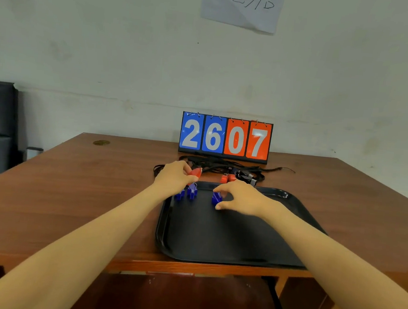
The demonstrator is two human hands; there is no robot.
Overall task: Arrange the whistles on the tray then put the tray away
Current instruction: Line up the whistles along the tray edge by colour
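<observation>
A brown wooden table [96, 194] stands against a pale wall. At the far left of the black tray [227, 242] sit two blue whistles [191, 192]. The right hand [240, 197] curls fingers and thumb round a third whistle [216, 198] beside them. The left hand [175, 179] pinches a red whistle [195, 172] above the tray's far rim. They look like light, hard, smooth plastic, apt to tip or slide, so a pinch across the body seems best. More red whistles [227, 178] lie beyond among black cords [221, 165], before a scoreboard [225, 137].
</observation>
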